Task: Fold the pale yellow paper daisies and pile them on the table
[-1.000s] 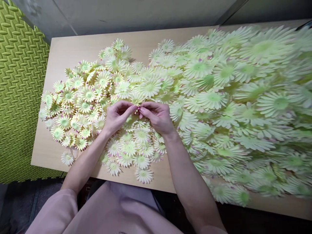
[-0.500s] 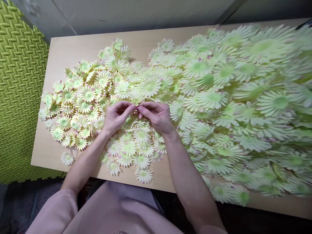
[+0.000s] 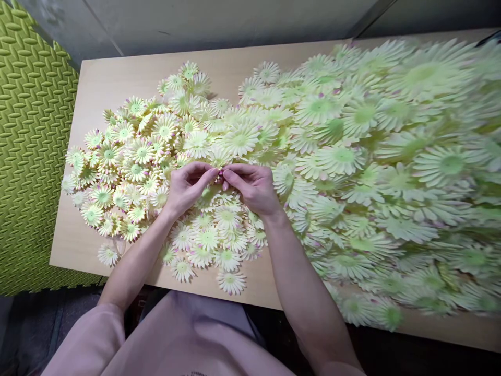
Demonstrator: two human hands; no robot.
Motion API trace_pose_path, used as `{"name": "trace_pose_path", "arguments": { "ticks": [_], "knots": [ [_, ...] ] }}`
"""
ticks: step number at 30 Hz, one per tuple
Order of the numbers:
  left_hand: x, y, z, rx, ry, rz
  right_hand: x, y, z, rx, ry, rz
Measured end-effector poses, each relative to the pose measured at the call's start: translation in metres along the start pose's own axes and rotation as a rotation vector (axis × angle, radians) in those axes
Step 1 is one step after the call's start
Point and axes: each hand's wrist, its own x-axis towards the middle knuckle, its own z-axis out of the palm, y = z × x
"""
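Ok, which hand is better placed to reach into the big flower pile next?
Probably right. The right hand sits beside the big pile; the left hand is over the small flowers, farther away. Both grips are pinched together.

At frame centre, the left hand (image 3: 187, 187) and right hand (image 3: 252, 187) pinch 1 small flower (image 3: 221, 173) between fingertips, above a flower pile (image 3: 352, 172) covering the wooden table (image 3: 117, 78).

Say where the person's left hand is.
Head view, left of centre: the left hand is over the small daisy heads, its fingertips meeting the right hand beside it.
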Motion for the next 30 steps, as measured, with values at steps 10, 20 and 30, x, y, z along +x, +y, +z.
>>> {"name": "trace_pose_path", "arguments": {
  "ticks": [10, 20, 30],
  "knots": [
    [-0.0005, -0.0001, 0.0001, -0.010, -0.008, -0.007, -0.0002, -0.0009, 0.0003, -0.010, 0.002, -0.014],
    [-0.0003, -0.0005, -0.0002, -0.004, -0.008, -0.001, 0.0000, -0.0020, 0.0004, 0.014, -0.001, 0.000],
    [-0.0003, -0.0025, 0.0001, -0.004, -0.007, 0.014, 0.0001, -0.0027, 0.0014, -0.005, 0.019, 0.013]
  ]
}}
